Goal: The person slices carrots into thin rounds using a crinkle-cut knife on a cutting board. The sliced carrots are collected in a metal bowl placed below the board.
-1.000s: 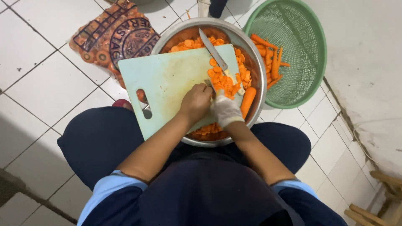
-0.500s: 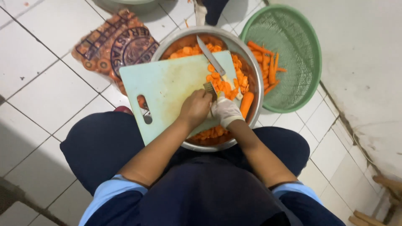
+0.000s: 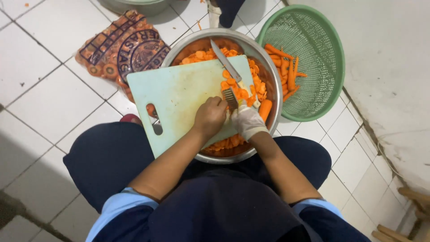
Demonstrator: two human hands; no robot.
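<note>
Over the lap: a pale green cutting board [image 3: 179, 96] lies tilted across the rim of a round steel bowl [image 3: 274, 85], seen from above by a person seated with knees apart on a white tiled floor [image 3: 40, 58]
Left hand: the bare left hand [image 3: 209, 117] is clenched around the handle of a knife [image 3: 225, 60]; the blade points away from the body, over the far edge of the board
Right hand: the right hand [image 3: 247, 120], in a thin white glove, is closed on a whole carrot [image 3: 265, 109] at the board's right edge, fingers curled down over the near end; how much of the carrot lies beneath the glove cannot be told
Carrot slices: a small heap of orange rounds [image 3: 237, 87] sits on the board just beside the blade, touching the gloved fingers
Bowl contents: the bowl is filled with sliced carrot [image 3: 224, 142], showing beyond the board's far edge and beneath its near edge
Basket: a green plastic mesh basket [image 3: 320, 54] stands just beside the bowl, to its right, holding several long peeled carrots [image 3: 286, 67] against its left wall
Bag: a clear printed plastic bag of carrots [image 3: 118, 56] lies on the floor to the left of the bowl, partly under the board's corner
Clothing: dark trousers, dark apron and light blue sleeves [image 3: 117, 205]
</note>
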